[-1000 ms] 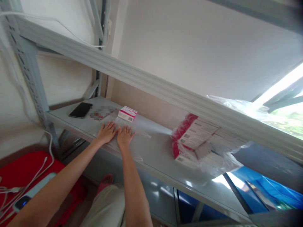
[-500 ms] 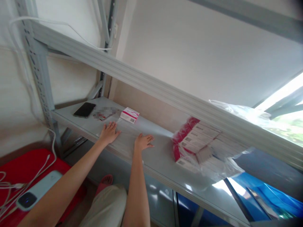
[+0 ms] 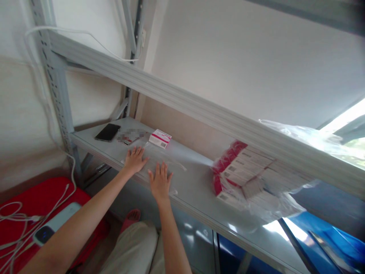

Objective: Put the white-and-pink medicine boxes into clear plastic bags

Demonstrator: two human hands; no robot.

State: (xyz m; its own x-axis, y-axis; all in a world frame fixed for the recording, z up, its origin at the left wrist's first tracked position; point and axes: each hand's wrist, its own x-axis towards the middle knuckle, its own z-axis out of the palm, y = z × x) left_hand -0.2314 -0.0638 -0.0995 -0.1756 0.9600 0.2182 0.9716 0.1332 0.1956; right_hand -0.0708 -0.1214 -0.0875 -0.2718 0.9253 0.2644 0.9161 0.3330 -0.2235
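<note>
Head view: clear plastic (image 3: 154, 155) beneath left grip (image 3: 135, 161), right grip (image 3: 160, 184)

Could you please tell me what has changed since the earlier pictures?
The right hand swept right, away from the left hand, then came partway back, nearer the shelf's front edge. The left hand stayed on the clear plastic; phone, small box and bagged boxes stayed put.

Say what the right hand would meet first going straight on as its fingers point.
Beyond the clear plastic beneath it, the right hand would likely meet the lone white box first, though depth is hard to judge.
</note>
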